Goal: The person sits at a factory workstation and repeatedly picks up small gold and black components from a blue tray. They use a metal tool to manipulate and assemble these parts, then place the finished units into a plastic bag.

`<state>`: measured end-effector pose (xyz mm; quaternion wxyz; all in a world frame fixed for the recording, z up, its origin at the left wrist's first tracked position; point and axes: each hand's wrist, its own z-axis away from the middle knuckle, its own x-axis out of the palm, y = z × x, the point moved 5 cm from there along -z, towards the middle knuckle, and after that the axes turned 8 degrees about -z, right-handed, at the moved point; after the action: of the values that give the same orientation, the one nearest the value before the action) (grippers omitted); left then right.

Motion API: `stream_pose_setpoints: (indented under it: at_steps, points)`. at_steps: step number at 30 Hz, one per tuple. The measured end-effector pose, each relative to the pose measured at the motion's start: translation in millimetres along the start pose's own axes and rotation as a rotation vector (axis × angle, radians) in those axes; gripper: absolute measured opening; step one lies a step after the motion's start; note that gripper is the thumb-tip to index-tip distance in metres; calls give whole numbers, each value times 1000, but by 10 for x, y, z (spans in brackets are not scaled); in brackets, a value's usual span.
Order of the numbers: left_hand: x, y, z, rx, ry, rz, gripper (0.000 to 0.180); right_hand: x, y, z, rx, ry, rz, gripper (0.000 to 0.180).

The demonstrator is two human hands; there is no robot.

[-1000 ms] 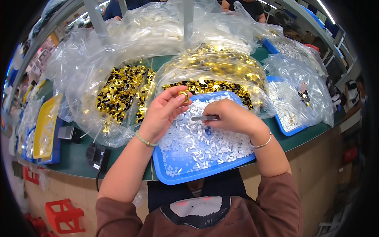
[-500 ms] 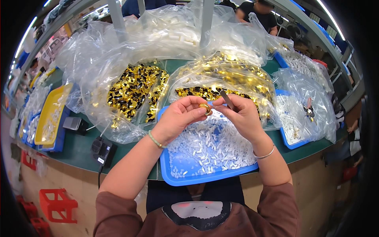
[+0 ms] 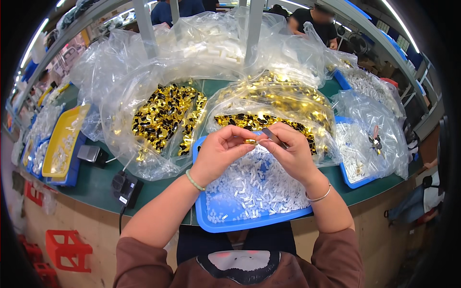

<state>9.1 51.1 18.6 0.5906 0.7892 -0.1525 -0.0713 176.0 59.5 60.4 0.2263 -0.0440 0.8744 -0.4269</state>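
Note:
My left hand [image 3: 217, 152] pinches a small shiny gold metal piece [image 3: 250, 141] between thumb and fingers. Close against it, the closed fingers of my right hand [image 3: 294, 152] grip a dark flat metal tool that looks like tweezers [image 3: 274, 138]. The tool slants across the hand; its tip is hidden by the fingers. Whether something small sits between the two hands I cannot tell. Both hands are over the far part of a blue tray [image 3: 211, 227], where many small white plastic pieces [image 3: 249, 189] lie loose.
Clear bags of gold pieces [image 3: 163, 113] lie beyond the tray, with a second gold heap [image 3: 273, 98] on the right. A blue tray of white parts [image 3: 353, 178] stands at right, a yellow tray [image 3: 50, 168] at left. A black corded device [image 3: 127, 187] sits near the table edge.
The gold piece has turned from showing its ring-like opening to lying more edge-on. The tool in my right hand has tilted flatter. The view has shifted slightly.

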Motion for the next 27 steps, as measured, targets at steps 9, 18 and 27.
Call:
stream_pose_setpoints:
  at_steps: [9, 18, 27]
  points:
    - [6, 51, 26, 198, 114, -203, 18, -26, 220, 17, 255, -10, -259, 14]
    - [31, 114, 34, 194, 130, -269, 20, -1, 207, 29, 263, -13, -245, 15]
    - [34, 165, 44, 285, 154, -336, 17, 41, 185, 40, 424, -53, -485, 16]
